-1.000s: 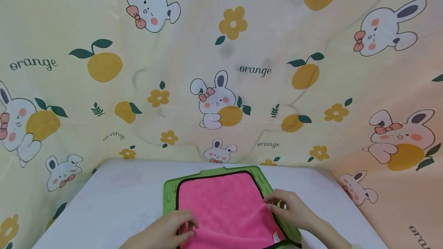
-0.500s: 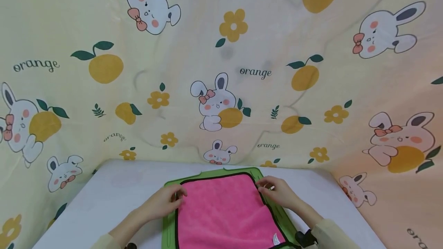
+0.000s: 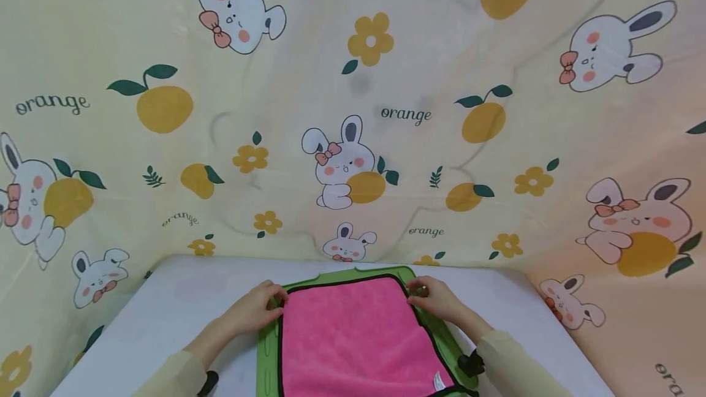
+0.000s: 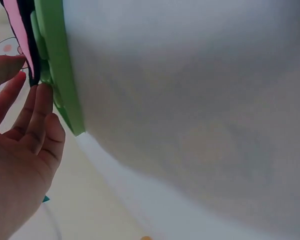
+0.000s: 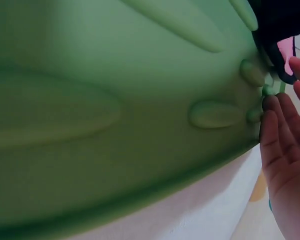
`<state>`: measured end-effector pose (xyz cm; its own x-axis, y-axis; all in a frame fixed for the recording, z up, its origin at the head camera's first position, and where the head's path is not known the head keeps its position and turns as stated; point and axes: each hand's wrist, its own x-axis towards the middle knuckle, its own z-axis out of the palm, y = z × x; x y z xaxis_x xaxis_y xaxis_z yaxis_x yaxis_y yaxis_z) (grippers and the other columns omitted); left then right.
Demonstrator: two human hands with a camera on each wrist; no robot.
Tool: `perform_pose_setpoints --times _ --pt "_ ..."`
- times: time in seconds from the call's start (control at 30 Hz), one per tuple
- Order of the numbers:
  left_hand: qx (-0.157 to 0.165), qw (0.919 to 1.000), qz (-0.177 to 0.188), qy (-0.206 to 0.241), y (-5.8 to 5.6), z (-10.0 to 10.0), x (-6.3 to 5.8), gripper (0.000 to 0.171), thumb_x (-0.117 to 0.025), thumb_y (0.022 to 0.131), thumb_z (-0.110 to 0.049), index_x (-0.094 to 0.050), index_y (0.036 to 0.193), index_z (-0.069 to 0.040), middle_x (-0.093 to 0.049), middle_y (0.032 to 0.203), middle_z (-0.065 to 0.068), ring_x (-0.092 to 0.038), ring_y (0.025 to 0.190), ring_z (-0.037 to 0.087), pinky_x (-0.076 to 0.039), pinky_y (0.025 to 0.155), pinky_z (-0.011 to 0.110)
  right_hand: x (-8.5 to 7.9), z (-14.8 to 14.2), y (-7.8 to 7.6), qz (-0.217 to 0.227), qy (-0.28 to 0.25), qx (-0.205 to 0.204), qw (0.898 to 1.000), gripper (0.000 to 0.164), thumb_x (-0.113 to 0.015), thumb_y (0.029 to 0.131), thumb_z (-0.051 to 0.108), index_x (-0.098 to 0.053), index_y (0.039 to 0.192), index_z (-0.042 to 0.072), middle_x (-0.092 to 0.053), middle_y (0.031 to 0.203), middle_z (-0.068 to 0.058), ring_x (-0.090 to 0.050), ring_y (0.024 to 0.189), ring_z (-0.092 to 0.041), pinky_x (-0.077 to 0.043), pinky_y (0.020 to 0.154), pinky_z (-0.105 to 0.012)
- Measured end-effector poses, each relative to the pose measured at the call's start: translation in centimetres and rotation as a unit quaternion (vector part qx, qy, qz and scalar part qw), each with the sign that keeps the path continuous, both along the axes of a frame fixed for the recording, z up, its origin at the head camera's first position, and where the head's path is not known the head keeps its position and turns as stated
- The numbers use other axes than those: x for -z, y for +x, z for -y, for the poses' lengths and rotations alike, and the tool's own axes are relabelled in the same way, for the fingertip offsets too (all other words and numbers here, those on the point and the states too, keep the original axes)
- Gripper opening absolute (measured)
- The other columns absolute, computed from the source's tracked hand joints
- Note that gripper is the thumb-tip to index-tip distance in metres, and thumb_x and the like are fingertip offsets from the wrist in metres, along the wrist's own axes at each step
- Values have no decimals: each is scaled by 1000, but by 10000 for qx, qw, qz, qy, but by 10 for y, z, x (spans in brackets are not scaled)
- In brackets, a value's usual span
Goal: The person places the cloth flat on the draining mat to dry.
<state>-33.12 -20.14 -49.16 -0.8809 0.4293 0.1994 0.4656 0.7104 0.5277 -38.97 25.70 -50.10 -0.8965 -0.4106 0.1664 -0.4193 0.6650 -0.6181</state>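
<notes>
A pink cloth (image 3: 347, 336) with black edging and a small white label (image 3: 439, 380) lies over a green board (image 3: 268, 354) on the white table. At the cloth's far left corner, my left hand (image 3: 256, 306) pinches the edge between thumb and fingers; in the left wrist view the other fingers (image 4: 42, 100) lie against the board's rim. My right hand (image 3: 438, 299) pinches the far right corner, also seen in the right wrist view, where the hand (image 5: 290, 160) shows beside the board's raised oval bumps. The near edge of the cloth is partly out of frame.
White table surface (image 3: 182, 305) extends on both sides of the board. Behind it hangs a cream curtain (image 3: 309, 66) printed with rabbits and oranges, which also runs along both sides. A dark wrist strap (image 3: 471, 362) sits at the right sleeve.
Both hands have moved away from me along the cloth's sides to its far corners, and their fingers now pinch its edge. The cloth lies smoother than before.
</notes>
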Motion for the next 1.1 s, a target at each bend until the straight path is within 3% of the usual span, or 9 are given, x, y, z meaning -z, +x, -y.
perform_pose_setpoints --times 0.3,0.43,0.63,0.83,0.97,1.1 --pt "-42 9988 479 -89 -2 -1 9 24 -79 90 -11 -70 113 -8 -57 101 2 -51 83 15 -50 74 34 6 4 2 -188 436 -243 9986 31 -82 88 16 -75 117 8 -69 116 -11 -58 88 -14 -52 78 -33" --pt "-62 9991 368 -188 -2 -3 13 23 -79 90 -12 -72 112 -9 -58 102 0 -52 86 15 -52 78 37 6 5 5 -274 446 -448 9976 31 -81 89 12 -75 118 7 -70 117 -11 -60 89 -15 -53 80 -33" --pt "-131 9994 150 -268 -3 -5 14 23 -80 89 -12 -73 110 -8 -58 101 0 -53 86 15 -53 80 41 6 7 3 -415 416 -218 9980 31 -82 87 11 -77 117 10 -71 117 -8 -59 96 -18 -52 84 -36" --pt "-460 9986 -22 -257 -5 -7 12 25 -82 87 -13 -73 110 -10 -59 101 0 -55 88 15 -54 81 42 0 9 -4 -580 255 -72 9980 30 -78 91 10 -76 120 7 -70 117 -10 -59 81 -12 -52 76 -32" --pt "-679 9972 -191 -241 -4 -8 8 26 -82 87 -12 -74 111 -8 -61 104 1 -57 89 15 -55 83 42 -7 15 -7 -647 320 54 9974 36 -77 91 11 -73 126 4 -66 126 -15 -64 99 -24 -54 86 -43" --pt "-789 9962 -251 -271 -4 -9 7 28 -82 87 -13 -74 112 -6 -63 106 2 -60 92 17 -55 86 44 -7 21 -11 -541 378 57 9978 45 -77 90 10 -69 133 1 -62 135 -18 -61 119 -38 -50 98 -55"
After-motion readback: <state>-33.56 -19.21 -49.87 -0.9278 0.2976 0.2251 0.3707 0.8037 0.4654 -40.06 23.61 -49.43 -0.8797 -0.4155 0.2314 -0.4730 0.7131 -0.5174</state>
